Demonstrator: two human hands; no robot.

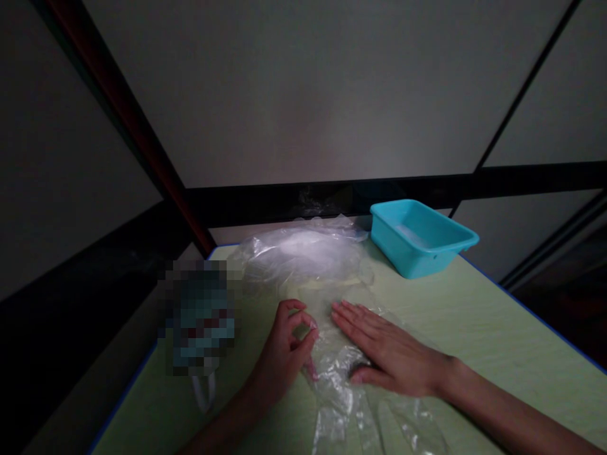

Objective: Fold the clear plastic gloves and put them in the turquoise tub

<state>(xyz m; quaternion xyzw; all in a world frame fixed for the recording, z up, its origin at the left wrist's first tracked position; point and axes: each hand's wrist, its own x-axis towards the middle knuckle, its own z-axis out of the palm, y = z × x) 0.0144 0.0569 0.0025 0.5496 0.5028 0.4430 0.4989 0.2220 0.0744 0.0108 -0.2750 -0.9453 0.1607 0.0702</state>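
Observation:
A thin, clear plastic bag (pixel 339 379) lies crinkled on the table in front of me, its lower end spreading into loose strips toward the near edge. My left hand (pixel 289 341) pinches the bag's left edge between thumb and index finger, the other fingers curled. Just below that pinch, a narrow pinkish strip (pixel 310 368) shows along the edge. My right hand (pixel 389 347) rests palm down on the bag's right side, its fingers stretched out and holding nothing. Behind both hands sits a heap of clear plastic (pixel 303 253), crumpled and shiny.
A turquoise plastic basin (pixel 427 259) stands at the table's back right, with something pale inside. At the left edge is a blurred-out greenish object (pixel 203 322) with a whitish loop below. The pale green table (pixel 493 335) has a blue edge; panelled walls (pixel 303 95) rise behind.

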